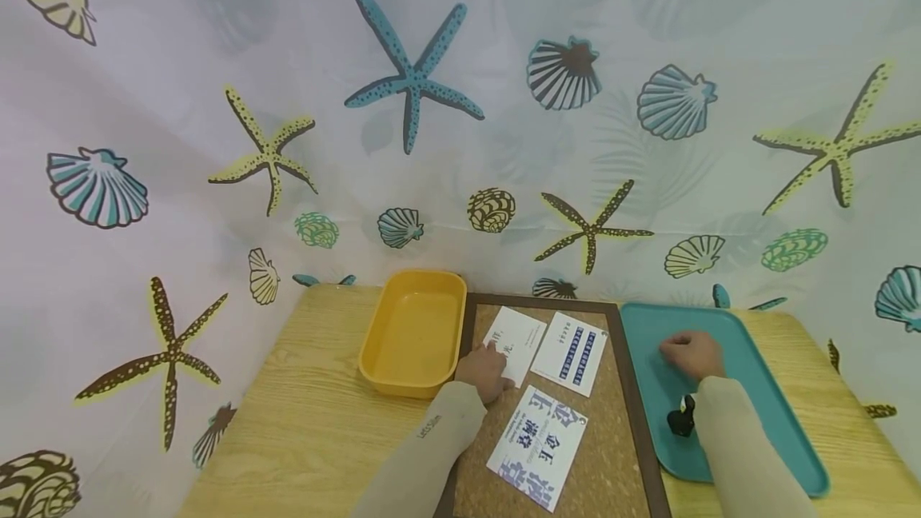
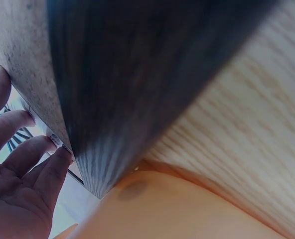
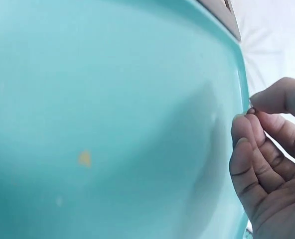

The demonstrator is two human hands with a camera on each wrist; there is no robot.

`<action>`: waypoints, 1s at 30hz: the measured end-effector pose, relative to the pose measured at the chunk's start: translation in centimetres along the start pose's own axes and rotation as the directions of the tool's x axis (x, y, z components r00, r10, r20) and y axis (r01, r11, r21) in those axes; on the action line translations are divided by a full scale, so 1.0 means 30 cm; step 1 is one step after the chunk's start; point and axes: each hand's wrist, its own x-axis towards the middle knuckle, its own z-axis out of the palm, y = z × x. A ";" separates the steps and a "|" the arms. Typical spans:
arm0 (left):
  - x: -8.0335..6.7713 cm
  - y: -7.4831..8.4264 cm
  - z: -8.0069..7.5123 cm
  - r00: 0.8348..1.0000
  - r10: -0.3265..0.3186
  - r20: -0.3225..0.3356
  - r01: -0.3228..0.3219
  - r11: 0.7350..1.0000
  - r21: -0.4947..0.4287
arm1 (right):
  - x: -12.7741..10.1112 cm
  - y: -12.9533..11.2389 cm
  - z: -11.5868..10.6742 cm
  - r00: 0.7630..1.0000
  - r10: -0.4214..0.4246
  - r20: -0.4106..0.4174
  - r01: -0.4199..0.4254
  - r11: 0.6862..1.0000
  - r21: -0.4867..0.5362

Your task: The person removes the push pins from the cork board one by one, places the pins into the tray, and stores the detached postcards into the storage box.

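One desk [image 1: 302, 422]. One corkboard [image 1: 604, 462], middle, bearing three cards. Left hand [image 1: 484, 371], fingers spread flat, pressing card [image 1: 514, 344] at board's far-left corner. One yellow tub [image 1: 413, 332], left. One teal tray [image 1: 763, 390], right; right hand [image 1: 692, 353] over it, fingertips pinched together, contents indiscernible.

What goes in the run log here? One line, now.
left hand: fingers pressing white card on cork board | right hand: over teal plastic tray, pinching something too small to identify | yellow plastic tub: idle
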 end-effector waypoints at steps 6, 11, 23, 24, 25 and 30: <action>0.000 0.000 -0.002 1.000 -0.003 0.011 0.003 1.000 -0.003 | -0.005 0.051 -0.016 0.999 0.046 0.024 -0.046 0.999 0.011; -0.005 0.000 -0.011 1.000 -0.007 0.027 0.008 1.000 -0.026 | -0.017 0.066 -0.029 0.997 0.077 0.031 -0.077 0.997 -0.001; -0.020 0.002 -0.020 1.000 -0.001 0.017 0.002 1.000 -0.019 | -0.032 0.076 -0.047 0.994 0.095 0.044 -0.095 0.995 -0.007; -0.020 0.002 -0.021 1.000 -0.001 0.019 0.001 1.000 -0.021 | -0.033 0.075 -0.048 0.995 0.096 0.042 -0.095 0.995 -0.010; -0.020 0.002 -0.021 1.000 -0.001 0.019 0.001 1.000 -0.022 | -0.035 0.075 -0.049 0.995 0.094 0.041 -0.093 0.996 -0.014; -0.016 0.003 -0.019 1.000 0.001 0.014 -0.001 1.000 -0.027 | -0.039 0.076 -0.056 0.995 0.087 0.046 -0.086 0.996 -0.027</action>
